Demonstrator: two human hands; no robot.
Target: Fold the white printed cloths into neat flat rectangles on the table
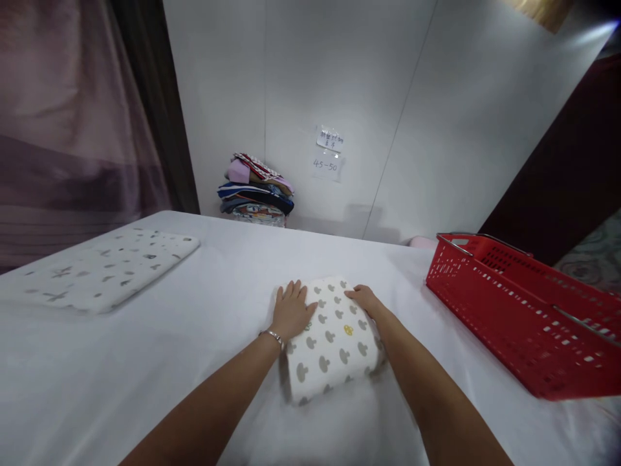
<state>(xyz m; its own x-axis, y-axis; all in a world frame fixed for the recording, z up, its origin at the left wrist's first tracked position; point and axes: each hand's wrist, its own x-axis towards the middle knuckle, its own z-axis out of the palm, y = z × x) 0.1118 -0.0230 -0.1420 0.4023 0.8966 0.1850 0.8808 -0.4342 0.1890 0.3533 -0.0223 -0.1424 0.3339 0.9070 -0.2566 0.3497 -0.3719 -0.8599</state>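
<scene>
A folded white cloth with grey mushroom prints and a few coloured ones lies on the white-covered table in front of me. My left hand, with a bracelet at the wrist, rests flat on its left side, fingers spread. At its far right corner my right hand grips the edge; some of those fingers are hidden. The cloth makes a thick, neat block, its near edge slightly tilted toward me.
A red plastic basket with metal handles stands at the right. On the left lies a flat white patterned piece. Folded clothes are stacked beyond the far edge of the white table, against a wall with paper labels.
</scene>
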